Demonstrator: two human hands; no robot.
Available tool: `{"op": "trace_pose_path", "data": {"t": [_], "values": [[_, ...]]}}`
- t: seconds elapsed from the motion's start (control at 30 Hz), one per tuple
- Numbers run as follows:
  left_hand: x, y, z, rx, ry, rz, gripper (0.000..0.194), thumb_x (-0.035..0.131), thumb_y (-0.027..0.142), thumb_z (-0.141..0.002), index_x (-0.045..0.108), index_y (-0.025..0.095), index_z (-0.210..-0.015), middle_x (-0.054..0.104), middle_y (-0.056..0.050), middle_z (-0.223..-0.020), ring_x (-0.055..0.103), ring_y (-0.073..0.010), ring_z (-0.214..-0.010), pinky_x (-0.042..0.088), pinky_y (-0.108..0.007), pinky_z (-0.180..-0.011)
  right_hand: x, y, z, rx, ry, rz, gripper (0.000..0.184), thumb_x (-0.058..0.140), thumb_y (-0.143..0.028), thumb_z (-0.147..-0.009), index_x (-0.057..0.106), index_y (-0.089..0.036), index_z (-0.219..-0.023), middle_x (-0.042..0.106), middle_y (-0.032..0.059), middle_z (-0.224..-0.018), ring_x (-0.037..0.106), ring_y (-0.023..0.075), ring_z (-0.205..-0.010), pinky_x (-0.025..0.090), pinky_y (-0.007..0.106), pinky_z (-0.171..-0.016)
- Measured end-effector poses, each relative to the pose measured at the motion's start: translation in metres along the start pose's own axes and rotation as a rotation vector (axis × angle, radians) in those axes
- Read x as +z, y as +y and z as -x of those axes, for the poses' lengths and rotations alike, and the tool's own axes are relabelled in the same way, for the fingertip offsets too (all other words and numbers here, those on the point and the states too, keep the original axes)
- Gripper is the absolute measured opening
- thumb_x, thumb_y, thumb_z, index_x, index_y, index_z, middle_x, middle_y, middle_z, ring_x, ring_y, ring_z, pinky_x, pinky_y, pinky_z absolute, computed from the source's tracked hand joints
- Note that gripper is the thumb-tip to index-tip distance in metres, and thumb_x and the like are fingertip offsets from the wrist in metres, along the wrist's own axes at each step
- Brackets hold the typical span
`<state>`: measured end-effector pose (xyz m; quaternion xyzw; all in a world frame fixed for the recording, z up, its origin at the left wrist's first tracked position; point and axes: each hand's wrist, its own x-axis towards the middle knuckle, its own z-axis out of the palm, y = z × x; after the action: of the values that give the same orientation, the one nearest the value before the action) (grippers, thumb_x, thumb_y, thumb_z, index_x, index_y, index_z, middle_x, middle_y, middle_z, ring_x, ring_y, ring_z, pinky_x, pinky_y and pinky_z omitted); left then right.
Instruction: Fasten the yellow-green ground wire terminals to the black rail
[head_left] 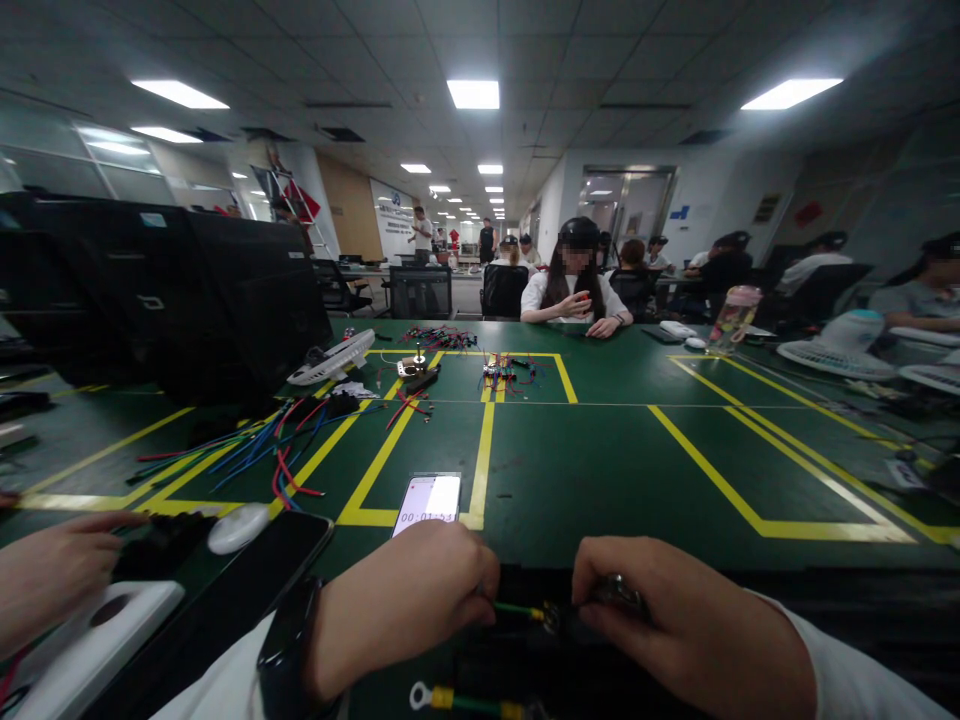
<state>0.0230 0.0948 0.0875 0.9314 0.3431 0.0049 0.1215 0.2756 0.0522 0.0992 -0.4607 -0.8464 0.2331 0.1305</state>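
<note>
My left hand (pixel 409 605) is closed in a pinch on a green wire with a yellow sleeve (pixel 517 609) at the near table edge. My right hand (pixel 671 625) is closed too, its fingers gripping a small metal part (pixel 615 592) where the wire ends. The two hands meet over a dark object at the table's front edge. Another green and yellow wire with a ring terminal (pixel 450 698) lies just below my left hand. A black band sits on my left wrist (pixel 281 650).
A phone showing a timer (pixel 428 499) lies just beyond my hands. A dark phone (pixel 247 570), a white mouse (pixel 238 527) and a co-worker's hand (pixel 52 570) are at the left. Loose red and blue wires (pixel 255 450) spread further back. A person sits opposite (pixel 576 285).
</note>
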Motion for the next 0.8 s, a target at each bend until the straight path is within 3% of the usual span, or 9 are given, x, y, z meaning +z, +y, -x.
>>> {"op": "trace_pose_path", "data": {"t": [0.27,0.8], "values": [[-0.001,-0.001,-0.001,0.007,-0.003,0.014,0.007,0.067,0.019,-0.081,0.072,0.024,-0.08,0.073,0.001,-0.073,0.064,-0.0169,-0.064,0.041,-0.025,-0.056,-0.013,-0.003,-0.002,0.054,0.04,-0.004,0.003,0.057,-0.017,-0.085,0.058,-0.02,-0.083,0.065,-0.0008,-0.074,0.058,0.0155,-0.066,0.041,0.027,-0.06],[-0.001,0.0,0.002,0.001,0.008,-0.002,0.008,0.066,0.021,-0.083,0.073,0.023,-0.08,0.072,0.0,-0.072,0.064,-0.018,-0.063,0.039,-0.026,-0.054,0.001,-0.003,-0.004,0.049,0.039,0.037,0.004,0.06,-0.018,-0.083,0.059,-0.02,-0.086,0.068,0.0012,-0.078,0.06,0.0183,-0.07,0.039,0.028,-0.061]]}}
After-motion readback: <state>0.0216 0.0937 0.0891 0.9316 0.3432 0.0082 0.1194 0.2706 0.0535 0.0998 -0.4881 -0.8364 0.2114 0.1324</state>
